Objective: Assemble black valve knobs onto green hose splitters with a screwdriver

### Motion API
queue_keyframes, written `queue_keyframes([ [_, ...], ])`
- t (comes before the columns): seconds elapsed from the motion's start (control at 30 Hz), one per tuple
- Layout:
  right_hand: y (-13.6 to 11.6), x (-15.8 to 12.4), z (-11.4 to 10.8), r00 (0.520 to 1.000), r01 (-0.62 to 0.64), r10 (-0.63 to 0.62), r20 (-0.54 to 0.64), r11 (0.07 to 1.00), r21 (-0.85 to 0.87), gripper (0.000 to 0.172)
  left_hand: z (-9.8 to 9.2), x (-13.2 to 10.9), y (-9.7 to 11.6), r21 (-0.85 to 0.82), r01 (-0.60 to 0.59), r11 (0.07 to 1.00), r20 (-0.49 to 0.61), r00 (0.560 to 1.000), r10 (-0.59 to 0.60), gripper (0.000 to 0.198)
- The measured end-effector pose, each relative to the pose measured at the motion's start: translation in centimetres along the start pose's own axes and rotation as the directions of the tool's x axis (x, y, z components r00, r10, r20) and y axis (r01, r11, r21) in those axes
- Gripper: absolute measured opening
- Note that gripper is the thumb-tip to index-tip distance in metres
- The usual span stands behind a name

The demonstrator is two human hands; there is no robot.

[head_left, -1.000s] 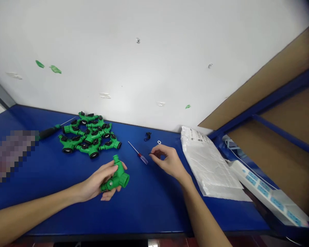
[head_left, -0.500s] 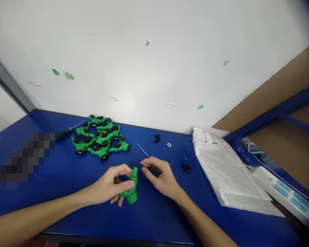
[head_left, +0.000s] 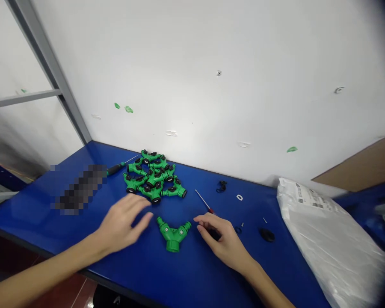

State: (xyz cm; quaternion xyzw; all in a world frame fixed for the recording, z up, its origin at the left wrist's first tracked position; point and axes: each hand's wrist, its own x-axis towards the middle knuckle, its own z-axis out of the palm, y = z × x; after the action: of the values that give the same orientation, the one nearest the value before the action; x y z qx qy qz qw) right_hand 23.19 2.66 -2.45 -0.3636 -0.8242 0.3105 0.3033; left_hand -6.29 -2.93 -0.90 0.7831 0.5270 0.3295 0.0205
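Observation:
A green Y-shaped hose connector (head_left: 173,234) with two short arms lies on the blue table (head_left: 186,273), between my hands. My left hand (head_left: 123,224) is open above the table just left of it, touching nothing and holding nothing. My right hand (head_left: 223,241) rests to the connector's right, fingers loosely apart, with a dark patch under them that I cannot make out. Just above those fingers is a thin screwdriver with a red and clear handle (head_left: 207,206), its handle end close to them. A heap of several similar green connectors (head_left: 154,182) lies beyond my hands.
A black-handled screwdriver (head_left: 115,168) lies beside the heap, near a pixelated patch (head_left: 80,190). A black coil (head_left: 222,186), white washer (head_left: 239,197), black disc (head_left: 267,235) and tiny screws (head_left: 242,224) are on the table. A white plastic bag (head_left: 327,231) lies at right, against the white wall (head_left: 211,85).
The connector has left my left hand and now lies on the table. My left hand has opened, and the whole view has turned left.

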Motion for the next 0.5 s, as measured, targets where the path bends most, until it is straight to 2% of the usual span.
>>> queue_keyframes([
  [0.07,0.0,-0.1,0.0,1.0,-0.009,0.009,0.009,1.0,0.003,0.017,-2.3,-2.0,-2.8,0.226,0.142,0.964,-0.116,0.986,-0.118,0.022],
  [0.13,0.0,-0.1,0.0,1.0,-0.013,0.013,0.015,1.0,0.005,0.017,-4.4,-3.8,-5.1,0.454,0.332,0.827,-0.187,0.943,-0.277,0.031],
  [0.17,0.0,0.0,0.0,1.0,-0.014,0.014,0.016,1.0,0.004,0.017,-5.2,-4.5,-5.9,0.522,0.41,0.748,-0.211,0.912,-0.353,0.036],
  [0.23,-0.1,0.0,0.0,1.0,-0.017,0.017,0.019,1.0,0.0,0.017,-6.1,-5.2,-6.8,0.576,0.45,0.682,-0.178,0.884,-0.433,0.044],
  [0.33,-0.2,0.1,0.0,1.0,-0.024,0.024,0.012,1.0,0.0,0.017,-6.3,-5.1,-7.0,0.569,0.464,0.679,-0.148,0.87,-0.471,0.047],
  [0.4,-0.1,0.1,0.0,0.999,-0.038,0.037,0.009,0.999,0.01,0.017,-5.8,-4.7,-6.8,0.538,0.467,0.702,-0.167,0.875,-0.454,0.045],
  [0.47,0.0,0.1,0.0,0.998,-0.062,0.062,0.009,0.998,0.03,0.018,-5.1,-4.2,-6.0,0.458,0.424,0.782,-0.198,0.906,-0.375,0.039],
  [0.5,0.0,0.1,0.1,0.997,-0.08,0.08,0.009,0.996,0.046,0.018,-4.6,-3.9,-5.3,0.392,0.359,0.847,-0.203,0.932,-0.301,0.034],
])
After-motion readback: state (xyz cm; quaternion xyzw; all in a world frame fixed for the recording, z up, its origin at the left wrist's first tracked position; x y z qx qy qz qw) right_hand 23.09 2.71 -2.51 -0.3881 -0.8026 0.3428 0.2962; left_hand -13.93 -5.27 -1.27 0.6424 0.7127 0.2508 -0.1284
